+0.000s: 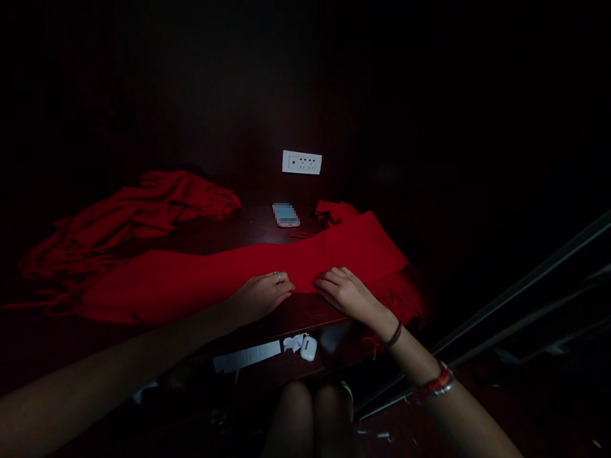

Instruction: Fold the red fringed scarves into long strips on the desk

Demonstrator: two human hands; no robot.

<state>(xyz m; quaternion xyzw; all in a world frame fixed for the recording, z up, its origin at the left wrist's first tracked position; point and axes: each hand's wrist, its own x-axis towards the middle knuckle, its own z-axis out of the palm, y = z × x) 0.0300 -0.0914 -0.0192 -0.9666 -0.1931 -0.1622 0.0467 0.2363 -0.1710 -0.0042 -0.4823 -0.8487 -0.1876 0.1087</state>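
Note:
A long red fringed scarf (200,280) lies stretched across a dark wooden table (296,315). My left hand (260,294), with a ring on one finger, rests on the scarf's near edge with its fingers curled and pinching the cloth. Close beside it, my right hand (346,291) grips the same edge with bent fingers. The two hands sit a few centimetres apart. Cords and a bracelet circle my right wrist (432,380). The scarf's fringed end (401,299) hangs over the table's right side.
A second red scarf (138,213) lies bunched at the back left. A phone (286,215) lies at the table's rear, under a white wall socket (301,162). A paper slip (245,356) and a white earbud case (308,348) sit near the front edge. The room is very dark.

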